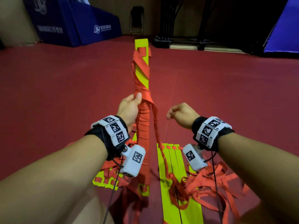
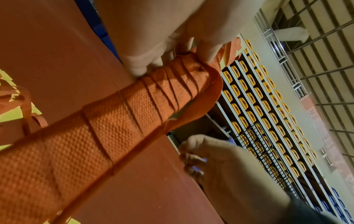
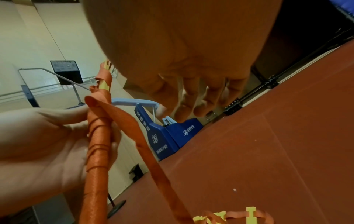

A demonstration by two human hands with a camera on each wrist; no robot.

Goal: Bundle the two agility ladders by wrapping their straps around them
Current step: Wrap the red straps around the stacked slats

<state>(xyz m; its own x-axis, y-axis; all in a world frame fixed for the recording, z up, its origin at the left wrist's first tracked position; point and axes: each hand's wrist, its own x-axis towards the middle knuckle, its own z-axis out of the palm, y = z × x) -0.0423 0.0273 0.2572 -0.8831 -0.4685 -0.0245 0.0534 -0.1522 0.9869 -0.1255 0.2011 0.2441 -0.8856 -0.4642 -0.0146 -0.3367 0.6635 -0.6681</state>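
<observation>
Midway through first wrap — left hand [image 1: 129,107] grips bundled ladder [image 1: 142,88] upright at last turn. Right hand [image 1: 181,115] loosely curled, empty, just beside trailing strap [image 1: 156,126]. Second ladder [image 1: 176,167] flat on floor [image 1: 64,86], unwrapped. Next, likely: catch strap, pull taut, continue winding.

1. I see open red floor [image 1: 226,94] to the right of the wrapped bundle [image 1: 142,120].
2. Near my right forearm, loose straps [image 1: 207,183] and yellow rungs [image 1: 171,160] clutter the floor.

Sports hall: red court floor [image 1: 226,88], tiered seats [image 2: 264,106].
</observation>
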